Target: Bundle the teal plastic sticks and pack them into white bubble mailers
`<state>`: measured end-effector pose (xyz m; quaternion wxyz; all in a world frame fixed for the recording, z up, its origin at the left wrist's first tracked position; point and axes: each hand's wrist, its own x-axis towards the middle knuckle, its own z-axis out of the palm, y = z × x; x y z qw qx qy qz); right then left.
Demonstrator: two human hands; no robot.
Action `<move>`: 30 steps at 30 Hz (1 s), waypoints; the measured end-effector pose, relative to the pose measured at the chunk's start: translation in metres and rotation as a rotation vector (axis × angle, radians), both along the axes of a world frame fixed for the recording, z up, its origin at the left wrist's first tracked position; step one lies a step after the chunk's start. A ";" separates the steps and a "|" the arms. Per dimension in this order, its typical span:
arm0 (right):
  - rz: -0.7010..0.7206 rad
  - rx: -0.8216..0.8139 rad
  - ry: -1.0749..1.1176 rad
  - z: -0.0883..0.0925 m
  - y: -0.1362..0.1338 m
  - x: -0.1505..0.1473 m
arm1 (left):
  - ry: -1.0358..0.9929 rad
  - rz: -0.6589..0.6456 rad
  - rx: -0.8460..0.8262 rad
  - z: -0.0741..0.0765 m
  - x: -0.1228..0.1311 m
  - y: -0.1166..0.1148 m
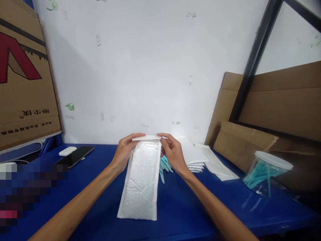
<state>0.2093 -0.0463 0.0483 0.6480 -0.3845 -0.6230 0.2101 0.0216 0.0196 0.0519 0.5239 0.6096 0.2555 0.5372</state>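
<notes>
A long white bubble mailer [142, 180] hangs upright over the blue table, its top flap folded toward me. At its upper left corner, my left hand [125, 150] pinches the edge between thumb and fingers. My right hand [173, 150] grips the upper right corner in the same way. Behind the mailer and beside my right hand lie several teal pointed sticks [165, 164], partly hidden. A stack of white mailers [192, 155] rests just right of my right hand, with another flat mailer [218, 164] beside it.
A clear jar [265, 174] with a white lid and teal sticks inside stands on the blue table [195, 214] at right. A black phone [77, 155] and white case [67, 151] lie at left. Cardboard [250, 140] leans at right; a large box [27, 83] stands left.
</notes>
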 end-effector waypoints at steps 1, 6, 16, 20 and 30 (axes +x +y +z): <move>0.013 0.010 -0.009 -0.001 -0.001 -0.001 | -0.015 -0.008 -0.030 -0.001 0.000 0.001; 0.057 -0.003 0.027 -0.012 -0.003 -0.006 | -0.138 -0.164 -0.158 -0.003 -0.003 0.001; 0.225 -0.133 0.194 -0.018 0.004 -0.007 | 0.121 -0.113 -0.274 -0.004 0.000 0.001; 0.459 -0.298 0.284 -0.017 0.007 -0.005 | -0.002 -0.333 -0.362 -0.004 0.003 -0.006; 0.296 0.077 -0.044 -0.004 -0.006 -0.007 | -0.014 -0.482 -0.300 -0.010 0.015 -0.023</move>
